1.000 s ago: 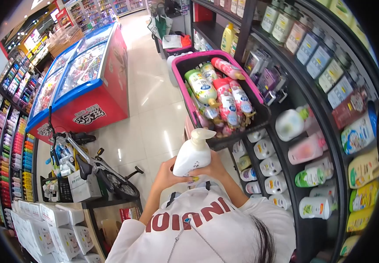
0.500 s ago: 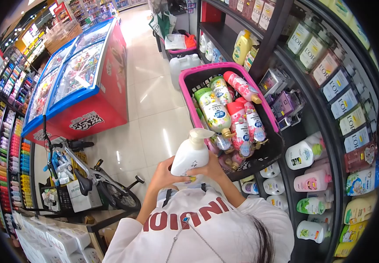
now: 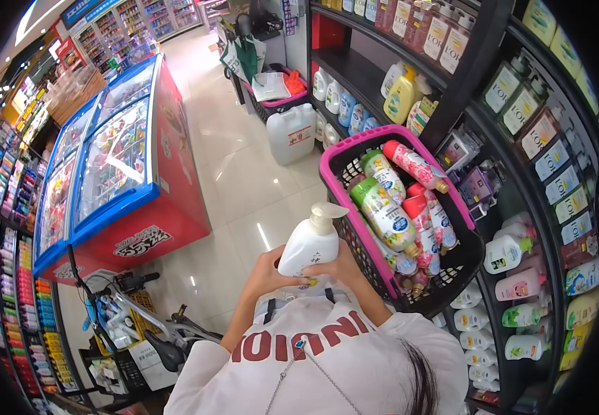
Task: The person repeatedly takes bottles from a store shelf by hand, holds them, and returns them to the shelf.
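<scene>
A white pump bottle with a cream pump head is held upright in front of my chest. My left hand wraps its left side, and my right hand grips the right side, both low on the bottle. To the right of my hands stands a black basket with a pink rim. Inside it lie several bottles, among them a green-capped floral one and a red one against the far right side.
Shelves of pump bottles line the right side. A red and blue chest freezer stands left, with a bicycle before it. Farther ahead are a translucent jug and a second pink-rimmed basket. Packed shelves fill the far left.
The view has shifted, so the basket, shelves and bicycle appear lower. Both hands still hold the white bottle, which now shows slightly farther right.
</scene>
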Demonstrator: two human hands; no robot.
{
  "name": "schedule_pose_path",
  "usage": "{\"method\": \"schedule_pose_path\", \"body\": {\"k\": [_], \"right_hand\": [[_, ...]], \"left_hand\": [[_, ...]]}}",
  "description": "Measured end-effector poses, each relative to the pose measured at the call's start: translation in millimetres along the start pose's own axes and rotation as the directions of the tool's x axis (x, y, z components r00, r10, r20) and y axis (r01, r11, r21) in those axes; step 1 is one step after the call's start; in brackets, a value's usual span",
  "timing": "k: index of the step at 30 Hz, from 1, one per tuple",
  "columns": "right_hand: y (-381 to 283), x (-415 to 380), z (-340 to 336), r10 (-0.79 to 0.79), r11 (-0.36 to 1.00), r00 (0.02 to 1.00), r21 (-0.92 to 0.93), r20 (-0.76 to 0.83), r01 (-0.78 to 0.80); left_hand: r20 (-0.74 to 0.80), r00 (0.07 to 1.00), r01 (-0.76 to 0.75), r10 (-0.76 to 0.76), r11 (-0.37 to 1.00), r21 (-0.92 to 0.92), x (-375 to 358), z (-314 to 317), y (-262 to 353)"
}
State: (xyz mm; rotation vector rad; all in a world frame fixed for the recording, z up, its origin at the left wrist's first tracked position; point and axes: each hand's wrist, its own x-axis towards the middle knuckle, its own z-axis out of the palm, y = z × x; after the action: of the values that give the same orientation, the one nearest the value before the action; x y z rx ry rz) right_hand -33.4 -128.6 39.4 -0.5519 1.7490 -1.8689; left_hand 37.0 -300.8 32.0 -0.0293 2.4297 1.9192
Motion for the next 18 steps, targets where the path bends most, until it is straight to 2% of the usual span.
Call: {"method": "schedule_pose_path", "body": {"k": [2, 4, 7, 9, 13, 18], "right_hand": [[2.6, 17.6, 11.3, -0.039, 0.998, 0.999, -0.052, -0.003, 0.039], [5.5, 33.5, 17.3, -0.008, 0.999, 1.000, -0.049, 0.012, 0.008], [7.7, 59.0, 24.8, -0.011, 0.999, 1.000, -0.053, 0.022, 0.013], [8.6, 75.3, 25.5, -0.025, 0.998, 1.000, -0.061, 0.010, 0.025], [8.8, 113.0, 19.3, 0.003, 0.999, 1.000, -0.039, -0.024, -0.004], [6.7, 174.7, 1.4, 0.011, 0.999, 0.999, -0.038, -0.041, -0.013]], "left_hand": [[0.019, 1.000, 0.015, -0.015, 1.000, -0.016, 7.0, -20.9, -8.0], [0.037, 0.999, 0.035, -0.033, 0.999, -0.034, 12.0, -36.0, -10.5], [0.038, 0.998, 0.047, -0.048, 0.999, 0.024, 28.3, -57.0, -9.5], [0.031, 0.999, 0.036, -0.035, 0.999, -0.031, 41.7, -64.9, -18.6], [0.053, 0.998, 0.027, -0.022, 0.996, -0.089, 78.1, -82.7, -29.7], [0.087, 0.996, 0.034, -0.031, 0.999, -0.035, 142.6, -111.0, -36.2]]}}
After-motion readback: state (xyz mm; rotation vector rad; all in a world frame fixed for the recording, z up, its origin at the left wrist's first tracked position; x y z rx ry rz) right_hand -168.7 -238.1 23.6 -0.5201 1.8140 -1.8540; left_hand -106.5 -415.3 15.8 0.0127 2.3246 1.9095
